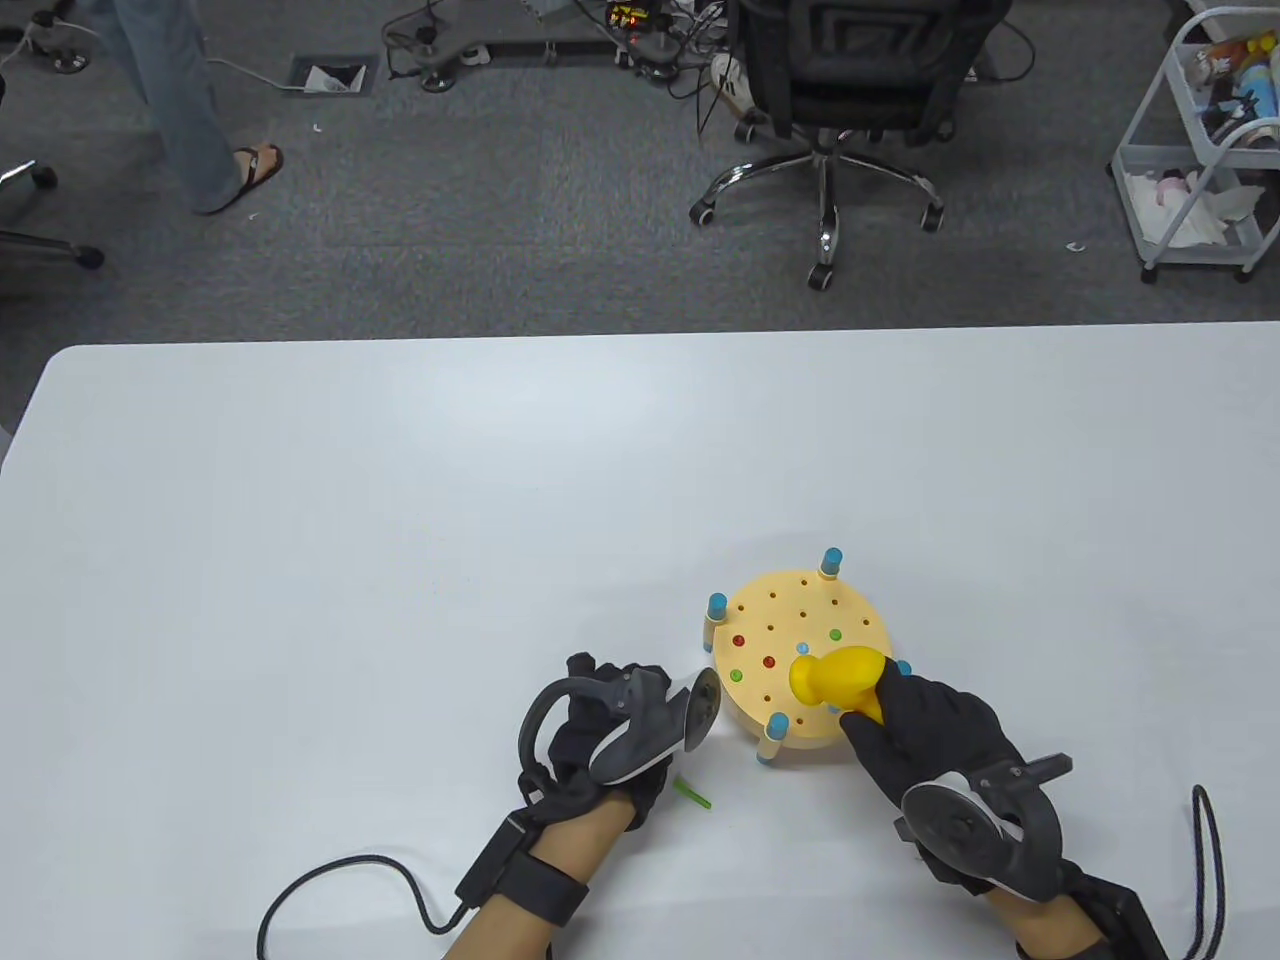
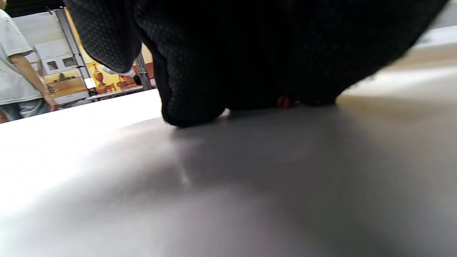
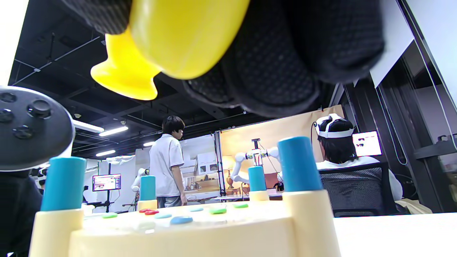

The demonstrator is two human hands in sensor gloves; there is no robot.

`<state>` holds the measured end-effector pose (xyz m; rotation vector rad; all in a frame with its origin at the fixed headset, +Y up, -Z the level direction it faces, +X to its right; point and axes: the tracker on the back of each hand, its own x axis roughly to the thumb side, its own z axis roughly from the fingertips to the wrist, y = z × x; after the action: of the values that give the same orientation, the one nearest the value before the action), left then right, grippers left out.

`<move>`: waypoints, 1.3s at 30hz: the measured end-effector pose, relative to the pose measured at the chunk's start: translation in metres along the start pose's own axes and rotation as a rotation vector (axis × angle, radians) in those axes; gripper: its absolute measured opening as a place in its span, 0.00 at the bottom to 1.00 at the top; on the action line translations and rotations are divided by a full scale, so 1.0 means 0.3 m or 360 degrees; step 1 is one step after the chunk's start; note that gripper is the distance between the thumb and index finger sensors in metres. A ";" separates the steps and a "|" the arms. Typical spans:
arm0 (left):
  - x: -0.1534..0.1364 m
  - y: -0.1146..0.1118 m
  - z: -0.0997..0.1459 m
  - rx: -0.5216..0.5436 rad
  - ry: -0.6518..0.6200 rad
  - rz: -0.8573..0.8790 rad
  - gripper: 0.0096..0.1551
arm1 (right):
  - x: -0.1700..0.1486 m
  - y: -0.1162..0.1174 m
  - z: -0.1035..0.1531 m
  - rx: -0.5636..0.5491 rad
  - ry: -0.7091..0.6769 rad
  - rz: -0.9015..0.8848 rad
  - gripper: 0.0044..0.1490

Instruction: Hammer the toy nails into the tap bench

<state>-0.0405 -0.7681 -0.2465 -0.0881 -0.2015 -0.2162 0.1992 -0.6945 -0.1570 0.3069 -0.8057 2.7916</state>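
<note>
My right hand (image 1: 925, 715) has its grip closed round the yellow hammer (image 1: 838, 678), whose head hangs over the near side of the bench (image 1: 800, 650), long axis lying leftward from my palm. The nails (image 3: 181, 220) there sit nearly flush. My left hand (image 1: 600, 735) rests on the surface (image 1: 400, 550), fingers curled; a red bit (image 2: 284, 101) peeks beneath, too hidden to identify. A green nail (image 1: 692, 796) lies beside it.
</note>
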 end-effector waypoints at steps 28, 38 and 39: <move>-0.076 -0.027 -0.014 -0.0130 -0.0090 0.0414 0.21 | -0.056 -0.022 -0.017 0.0006 0.0109 -0.0192 0.43; 0.019 -0.005 0.017 -0.0036 -0.0057 -0.0037 0.27 | -0.047 -0.015 -0.016 0.0022 0.0097 -0.0180 0.43; 0.031 -0.004 0.017 -0.0035 -0.0056 -0.0089 0.27 | -0.045 -0.015 -0.016 0.0021 0.0096 -0.0177 0.43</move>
<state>-0.0328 -0.7707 -0.2394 -0.1080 -0.2368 -0.2726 0.2126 -0.6904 -0.1621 0.2598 -0.7333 2.6899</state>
